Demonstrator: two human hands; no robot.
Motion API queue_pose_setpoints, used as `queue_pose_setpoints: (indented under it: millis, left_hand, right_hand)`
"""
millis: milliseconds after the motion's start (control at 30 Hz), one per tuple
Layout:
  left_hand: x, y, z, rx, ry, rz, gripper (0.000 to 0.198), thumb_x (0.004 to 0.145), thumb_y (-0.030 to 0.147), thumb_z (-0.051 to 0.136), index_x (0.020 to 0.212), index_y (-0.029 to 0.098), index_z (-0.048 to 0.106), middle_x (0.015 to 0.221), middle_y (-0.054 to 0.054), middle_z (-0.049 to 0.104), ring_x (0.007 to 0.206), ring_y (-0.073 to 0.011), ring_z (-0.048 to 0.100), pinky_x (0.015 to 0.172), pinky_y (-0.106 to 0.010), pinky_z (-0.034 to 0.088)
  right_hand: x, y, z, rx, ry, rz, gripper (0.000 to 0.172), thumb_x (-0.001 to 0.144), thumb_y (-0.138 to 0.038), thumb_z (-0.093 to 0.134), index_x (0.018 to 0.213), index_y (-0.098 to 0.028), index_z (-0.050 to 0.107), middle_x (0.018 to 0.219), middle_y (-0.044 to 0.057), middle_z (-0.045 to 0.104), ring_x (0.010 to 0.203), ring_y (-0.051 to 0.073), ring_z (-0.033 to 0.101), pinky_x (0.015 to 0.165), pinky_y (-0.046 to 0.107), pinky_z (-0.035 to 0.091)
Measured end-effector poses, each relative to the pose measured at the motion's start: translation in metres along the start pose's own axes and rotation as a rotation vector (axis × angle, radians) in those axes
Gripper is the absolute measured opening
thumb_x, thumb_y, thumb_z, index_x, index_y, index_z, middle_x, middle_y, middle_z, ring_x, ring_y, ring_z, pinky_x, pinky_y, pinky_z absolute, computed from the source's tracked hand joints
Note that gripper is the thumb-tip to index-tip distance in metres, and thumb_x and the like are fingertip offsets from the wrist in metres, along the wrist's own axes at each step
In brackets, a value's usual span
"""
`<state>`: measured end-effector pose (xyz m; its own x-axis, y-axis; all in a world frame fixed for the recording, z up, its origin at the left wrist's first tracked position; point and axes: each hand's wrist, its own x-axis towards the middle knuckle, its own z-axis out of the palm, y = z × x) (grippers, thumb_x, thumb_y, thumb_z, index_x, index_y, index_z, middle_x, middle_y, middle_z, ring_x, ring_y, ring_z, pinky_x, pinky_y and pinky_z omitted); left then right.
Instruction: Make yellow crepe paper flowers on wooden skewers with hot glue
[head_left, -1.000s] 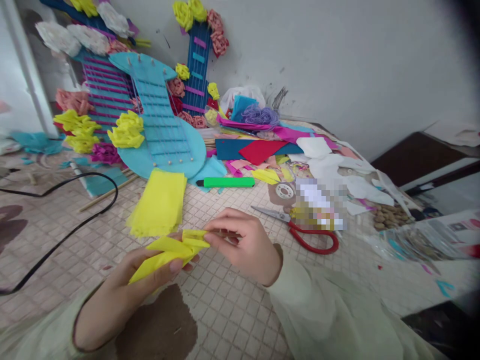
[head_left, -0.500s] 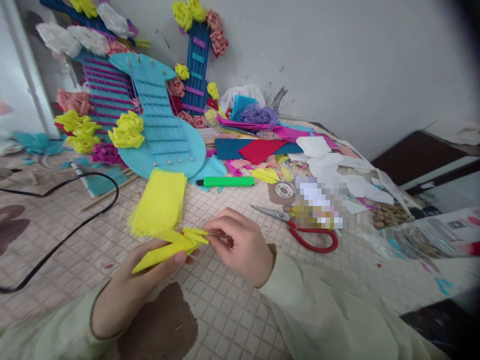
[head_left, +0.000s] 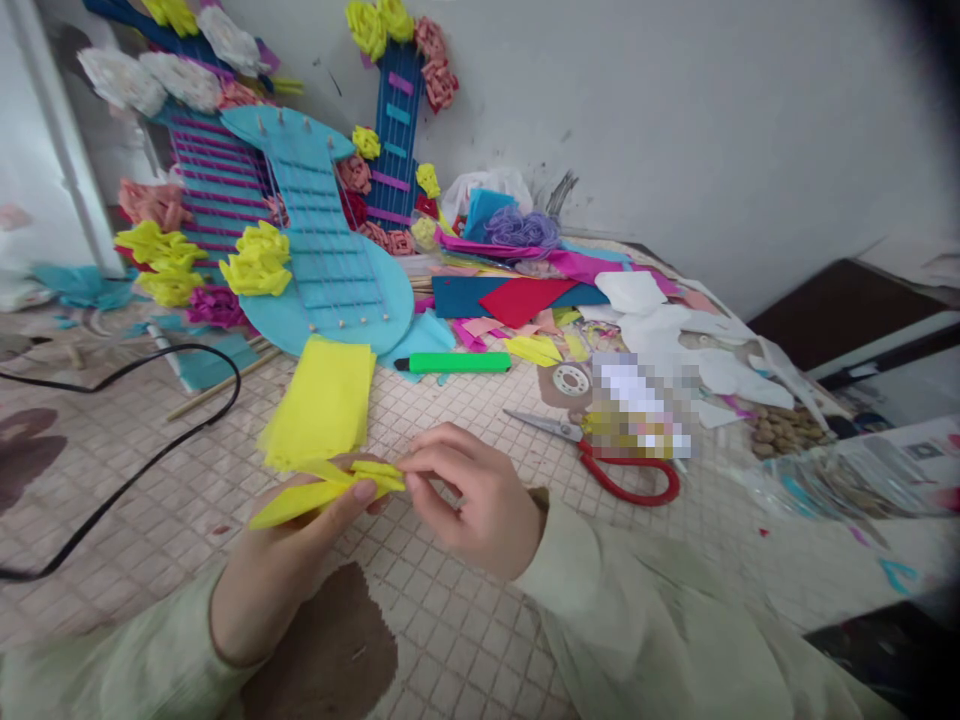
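My left hand [head_left: 289, 555] is closed around folded yellow crepe paper [head_left: 300, 498], its thumb pressing on top and a pointed flap sticking out to the left. Pinched fingertips of my right hand [head_left: 476, 500] touch the right end of that same folded paper. Just behind the hands lies a stack of yellow paper sheets [head_left: 324, 400]. To the right rest scissors [head_left: 630, 485] with red handles, their blades pointing left. A green marker [head_left: 457, 363] lies beyond my right hand.
A turquoise guitar-shaped cutout [head_left: 352, 265] with strings leans at the back left among paper flowers. A black cable [head_left: 161, 445] curves across the left side. Paper scraps [head_left: 525, 300], purple yarn [head_left: 523, 228] and a white reel [head_left: 571, 379] lie toward the back and right.
My left hand has turned slightly, and the folded paper has tilted flatter and shifted a little left. My right fingertips stay at its right end.
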<state>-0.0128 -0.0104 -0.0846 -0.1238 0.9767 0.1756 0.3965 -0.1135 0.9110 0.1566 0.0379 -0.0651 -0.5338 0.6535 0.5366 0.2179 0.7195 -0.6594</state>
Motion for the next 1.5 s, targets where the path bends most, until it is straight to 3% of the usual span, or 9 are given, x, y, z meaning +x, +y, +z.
queue_pose_setpoints:
  millis: [200, 567, 933, 1167, 1500]
  left_hand:
    - [-0.003, -0.008, -0.005, -0.027, -0.034, -0.036, 0.013, 0.075, 0.031, 0.058, 0.087, 0.030, 0.063, 0.095, 0.003, 0.066, 0.094, -0.0174, 0.059, 0.090, -0.031, 0.044]
    - [0.000, 0.008, -0.001, 0.037, -0.035, 0.066, 0.012, 0.077, 0.026, 0.054, 0.088, 0.026, 0.059, 0.095, 0.003, 0.060, 0.094, -0.0141, 0.054, 0.088, -0.026, 0.040]
    - [0.001, 0.006, -0.001, 0.021, -0.048, 0.039, 0.013, 0.077, 0.027, 0.054, 0.089, 0.026, 0.060, 0.098, 0.003, 0.060, 0.098, -0.0152, 0.053, 0.090, -0.027, 0.040]
    - [-0.005, 0.010, -0.001, 0.035, -0.044, 0.022, 0.013, 0.078, 0.029, 0.053, 0.089, 0.028, 0.059, 0.097, 0.003, 0.061, 0.095, -0.0156, 0.054, 0.089, -0.028, 0.041]
    - [-0.003, 0.001, -0.001, 0.000, -0.063, 0.004, 0.016, 0.077, 0.031, 0.056, 0.092, 0.034, 0.059, 0.100, 0.007, 0.062, 0.094, -0.0138, 0.055, 0.089, -0.026, 0.042]
  right_hand:
    - [0.002, -0.003, 0.000, 0.092, 0.015, 0.120, 0.014, 0.080, -0.012, 0.047, 0.088, -0.015, 0.059, 0.080, 0.004, 0.060, 0.071, 0.011, 0.055, 0.062, 0.022, 0.047]
    - [0.001, -0.008, 0.002, 0.101, 0.052, 0.124, 0.014, 0.078, -0.011, 0.048, 0.085, -0.015, 0.060, 0.081, 0.005, 0.059, 0.060, 0.010, 0.050, 0.052, 0.022, 0.045]
    - [-0.002, -0.006, 0.005, 0.094, 0.061, 0.097, 0.014, 0.080, -0.012, 0.045, 0.086, -0.016, 0.057, 0.083, 0.005, 0.057, 0.064, 0.010, 0.052, 0.057, 0.024, 0.047]
    - [-0.001, -0.010, 0.006, 0.064, 0.087, 0.083, 0.015, 0.080, -0.010, 0.044, 0.087, -0.017, 0.056, 0.083, 0.005, 0.058, 0.081, 0.015, 0.054, 0.071, 0.029, 0.049]
    - [0.001, -0.002, 0.004, 0.067, 0.088, 0.061, 0.015, 0.081, -0.010, 0.047, 0.087, -0.016, 0.059, 0.084, 0.006, 0.060, 0.080, 0.014, 0.056, 0.071, 0.028, 0.049]
